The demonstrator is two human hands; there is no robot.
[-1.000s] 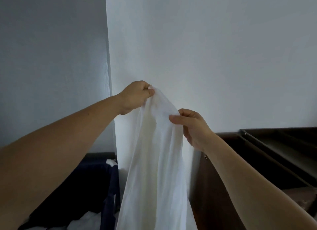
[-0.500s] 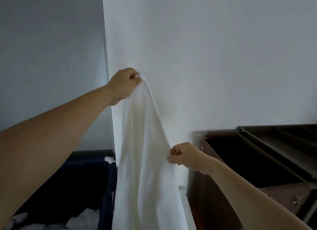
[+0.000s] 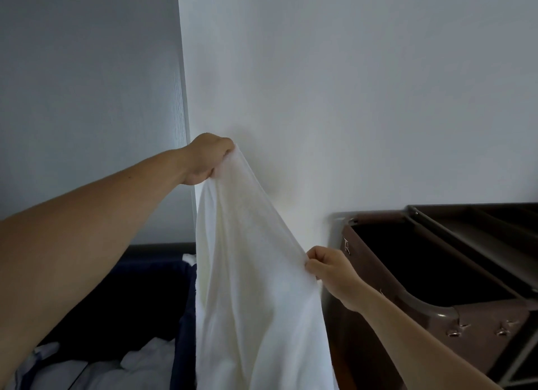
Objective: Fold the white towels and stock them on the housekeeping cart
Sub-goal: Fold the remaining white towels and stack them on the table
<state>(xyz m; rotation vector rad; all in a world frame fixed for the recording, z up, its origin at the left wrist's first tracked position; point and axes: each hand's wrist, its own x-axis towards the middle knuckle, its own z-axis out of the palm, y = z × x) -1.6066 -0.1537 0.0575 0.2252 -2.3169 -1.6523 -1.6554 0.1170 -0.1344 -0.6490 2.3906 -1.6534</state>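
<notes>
A white towel hangs in front of me, held up in the air against the wall. My left hand grips its top corner, raised at centre left. Lower and to the right, my right hand pinches the towel's right edge. The towel's lower part runs out of the frame at the bottom. The brown housekeeping cart stands at the right, with a dark open bag compartment beside my right hand.
A dark blue laundry bin at the lower left holds more white linen. A white wall stands straight ahead, its corner edge at the left. Dark shelves of the cart reach to the right edge.
My right hand slid from near the towel's top down along its right edge. My left hand lifted its corner slightly up and left, and the towel spread wider between both hands.
</notes>
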